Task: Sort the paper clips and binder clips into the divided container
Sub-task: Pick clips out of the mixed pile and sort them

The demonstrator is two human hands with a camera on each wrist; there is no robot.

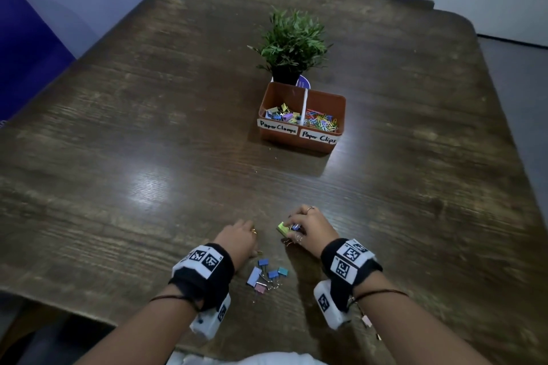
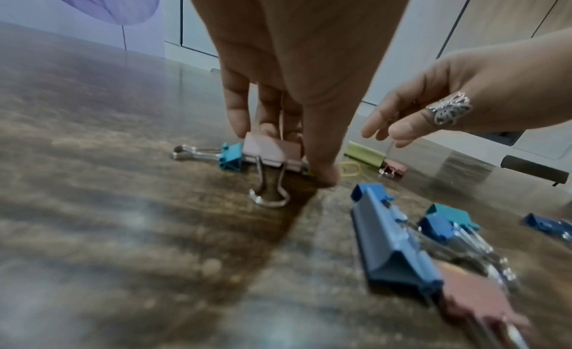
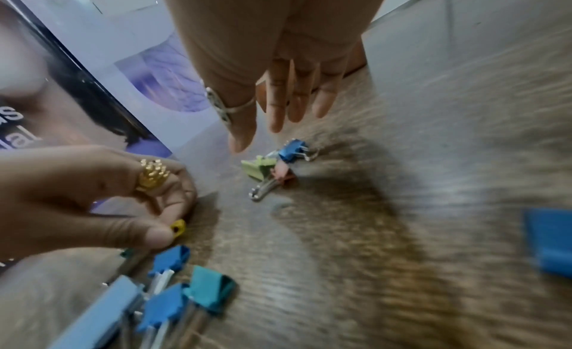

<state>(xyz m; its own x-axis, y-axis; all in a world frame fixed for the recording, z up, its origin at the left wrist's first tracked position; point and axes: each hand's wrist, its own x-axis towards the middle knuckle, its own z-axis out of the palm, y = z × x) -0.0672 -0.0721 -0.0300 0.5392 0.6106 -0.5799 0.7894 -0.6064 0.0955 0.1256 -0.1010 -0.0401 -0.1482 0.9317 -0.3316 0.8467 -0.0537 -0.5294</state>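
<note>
A brown divided container (image 1: 326, 98) stands mid-table; its left half, labelled Paper Clamps, holds binder clips and its right half, Paper Clips, holds paper clips. My left hand (image 1: 241, 235) (image 2: 309, 163) is down on the table, thumb and fingertip pinching a yellow paper clip (image 3: 178, 228) beside a pink binder clip (image 2: 272, 151) and a teal one (image 2: 231, 157). My right hand (image 1: 308, 224) (image 3: 257, 136) hovers with straight fingers just above a green binder clip (image 1: 283, 228) (image 3: 257, 169) and a small blue one (image 3: 292, 150), holding nothing. More binder clips (image 1: 265, 274) lie between my wrists.
A potted plant (image 1: 292, 41) stands directly behind the container. The wooden table (image 1: 148, 142) has its near edge at the lower left, close to my left forearm. One more blue clip (image 3: 551, 241) lies apart, to the right of my right hand.
</note>
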